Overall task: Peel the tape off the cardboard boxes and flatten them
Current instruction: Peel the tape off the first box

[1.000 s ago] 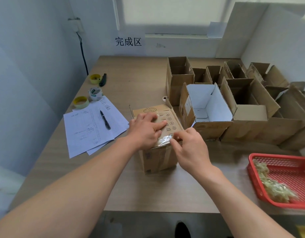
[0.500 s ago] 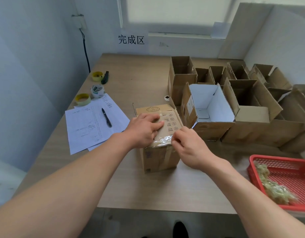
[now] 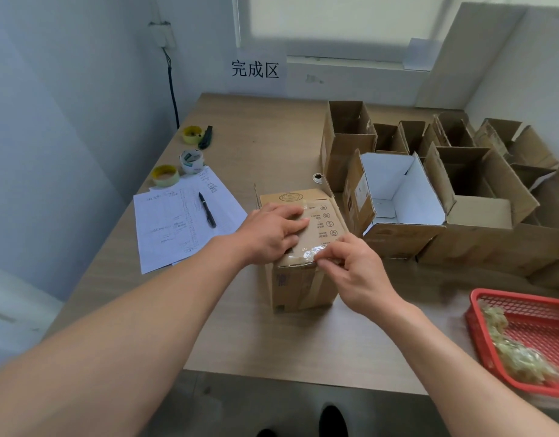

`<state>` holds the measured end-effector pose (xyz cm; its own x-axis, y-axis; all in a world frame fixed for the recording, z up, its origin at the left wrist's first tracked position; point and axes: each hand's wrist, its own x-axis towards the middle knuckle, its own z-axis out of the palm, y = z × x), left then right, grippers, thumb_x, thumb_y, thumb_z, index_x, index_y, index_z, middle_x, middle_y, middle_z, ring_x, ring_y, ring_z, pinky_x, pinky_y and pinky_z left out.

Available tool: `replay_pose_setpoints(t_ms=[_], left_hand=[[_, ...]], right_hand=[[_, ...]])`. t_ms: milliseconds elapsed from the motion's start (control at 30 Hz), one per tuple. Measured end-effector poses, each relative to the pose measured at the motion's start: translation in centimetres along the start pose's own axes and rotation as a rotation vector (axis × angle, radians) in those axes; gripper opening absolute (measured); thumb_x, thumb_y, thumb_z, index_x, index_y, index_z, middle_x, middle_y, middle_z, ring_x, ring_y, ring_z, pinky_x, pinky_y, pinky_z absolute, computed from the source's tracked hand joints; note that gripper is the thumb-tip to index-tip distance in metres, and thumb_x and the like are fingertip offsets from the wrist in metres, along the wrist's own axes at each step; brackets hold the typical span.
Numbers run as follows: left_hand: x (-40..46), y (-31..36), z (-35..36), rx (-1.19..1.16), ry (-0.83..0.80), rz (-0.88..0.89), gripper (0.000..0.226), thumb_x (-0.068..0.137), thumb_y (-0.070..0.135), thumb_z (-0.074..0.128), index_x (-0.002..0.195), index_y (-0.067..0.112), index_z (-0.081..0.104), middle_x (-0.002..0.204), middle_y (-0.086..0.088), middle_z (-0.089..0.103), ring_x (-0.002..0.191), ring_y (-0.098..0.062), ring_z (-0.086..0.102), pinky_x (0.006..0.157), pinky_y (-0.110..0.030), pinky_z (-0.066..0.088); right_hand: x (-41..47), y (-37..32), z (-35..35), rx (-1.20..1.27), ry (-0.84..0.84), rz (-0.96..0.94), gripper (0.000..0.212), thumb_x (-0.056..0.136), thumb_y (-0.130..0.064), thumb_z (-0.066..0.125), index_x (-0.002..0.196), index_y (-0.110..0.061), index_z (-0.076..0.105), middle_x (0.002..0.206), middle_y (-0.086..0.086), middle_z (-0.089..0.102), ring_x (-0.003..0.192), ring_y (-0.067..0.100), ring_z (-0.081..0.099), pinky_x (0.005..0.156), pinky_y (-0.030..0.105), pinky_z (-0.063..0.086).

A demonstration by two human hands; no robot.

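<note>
Three tape rolls [image 3: 165,175], one pen [image 3: 207,209], one red basket [image 3: 473,323] (boxes too overlapped to count).

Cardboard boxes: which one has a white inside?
The open box just right of the taped box being handled; every other open box is brown inside.

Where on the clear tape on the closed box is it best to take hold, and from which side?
Grip the tape at its crinkled, lifted end by the box's near top edge, coming from the right as the right hand does. The left hand lies flat on the lid, leaving that end free.
</note>
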<state>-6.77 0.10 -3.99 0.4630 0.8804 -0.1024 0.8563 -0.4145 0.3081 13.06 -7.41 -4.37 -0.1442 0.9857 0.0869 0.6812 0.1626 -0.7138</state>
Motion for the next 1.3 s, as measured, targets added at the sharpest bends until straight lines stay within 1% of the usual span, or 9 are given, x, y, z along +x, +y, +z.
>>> replay_pose_setpoints(t_ms=[167,233,400,600,767,900,967,1100,1300], left_hand=[[0.0,0.2,0.1,-0.041,0.005,0.002,0.044,0.103,0.036,0.048,0.147,0.038,0.044,0.161,0.014,0.027,0.146,-0.016,0.018,0.117,-0.039,0.017],[-0.1,0.0,-0.4,-0.109,-0.007,0.003,0.043,0.102,0.029,0.052,0.145,0.032,0.049,0.161,0.012,0.028,0.147,-0.017,0.019,0.12,-0.04,0.015],[-1.2,-2.0,-1.4,-0.177,0.031,-0.077,0.049,0.095,0.035,0.065,0.142,0.03,0.054,0.163,0.007,0.023,0.151,-0.016,0.012,0.122,-0.036,0.014],[-1.7,-2.9,-1.1,-0.383,0.012,-0.146,0.048,0.094,0.036,0.066,0.141,0.035,0.054,0.164,0.01,0.021,0.15,-0.013,0.016,0.123,-0.031,0.012],[-0.9,-2.9,-0.8,-0.301,-0.036,-0.145,0.049,0.097,0.042,0.06,0.144,0.041,0.047,0.165,0.009,0.015,0.151,-0.015,0.009,0.123,-0.043,0.011],[0.0,-2.6,-0.5,-0.264,-0.061,-0.113,0.051,0.098,0.045,0.057,0.146,0.041,0.044,0.166,0.008,0.012,0.151,-0.015,0.006,0.123,-0.046,0.01],[0.4,-2.6,-0.6,-0.27,-0.066,-0.097,0.051,0.098,0.044,0.058,0.146,0.041,0.044,0.166,0.008,0.012,0.151,-0.014,0.005,0.123,-0.047,0.011],[0.7,-2.7,-0.7,-0.3,-0.074,-0.093,0.05,0.097,0.044,0.058,0.146,0.039,0.045,0.166,0.008,0.013,0.151,-0.015,0.006,0.123,-0.047,0.012],[1.0,-3.0,-0.7,-0.295,-0.085,-0.079,0.05,0.097,0.044,0.058,0.146,0.041,0.045,0.166,0.008,0.012,0.151,-0.015,0.007,0.123,-0.046,0.011]], right_hand=[[-0.7,-0.7,-0.7,0.223,-0.133,0.051,0.022,0.081,-0.011,0.076,0.071,-0.03,0.071,0.093,-0.01,0.06,0.103,0.014,0.052,0.091,0.036,0.046],[-0.6,-1.1,-0.8,0.219,-0.058,0.077,0.013,0.077,-0.019,0.08,0.082,-0.029,0.073,0.088,-0.009,0.064,0.091,0.014,0.059,0.086,0.042,0.052],[-1.0,-1.8,0.5,-0.101,0.07,-0.037,0.053,0.075,-0.038,0.081,0.125,-0.031,0.065,0.08,-0.016,0.062,0.084,0.015,0.058,0.075,0.035,0.051],[-0.2,-2.9,2.3,-0.22,0.199,-0.187,0.029,0.07,-0.027,0.087,0.069,-0.017,0.06,0.119,0.003,0.064,0.113,0.027,0.054,0.087,0.034,0.046],[-0.2,-3.8,2.8,0.094,0.075,-0.131,0.043,0.077,-0.001,0.076,0.059,-0.023,0.043,0.079,-0.005,0.074,0.077,0.009,0.067,0.071,0.035,0.053],[0.2,-3.6,2.2,0.393,0.06,0.019,0.03,0.078,0.01,0.07,0.068,-0.01,0.05,0.072,0.004,0.071,0.07,0.014,0.065,0.066,0.033,0.051],[0.7,-4.0,1.9,0.297,0.051,0.043,0.026,0.08,0.001,0.071,0.089,-0.018,0.057,0.073,-0.001,0.069,0.07,0.017,0.062,0.068,0.036,0.053],[0.9,-4.9,3.2,-0.103,0.029,-0.142,0.054,0.077,-0.013,0.076,0.127,-0.026,0.059,0.081,-0.009,0.054,0.076,0.016,0.056,0.07,0.032,0.046],[0.6,-3.9,3.6,-0.32,0.09,-0.386,0.014,0.072,0.005,0.078,0.083,-0.002,0.074,0.082,0.015,0.053,0.07,0.032,0.052,0.054,0.037,0.048]])
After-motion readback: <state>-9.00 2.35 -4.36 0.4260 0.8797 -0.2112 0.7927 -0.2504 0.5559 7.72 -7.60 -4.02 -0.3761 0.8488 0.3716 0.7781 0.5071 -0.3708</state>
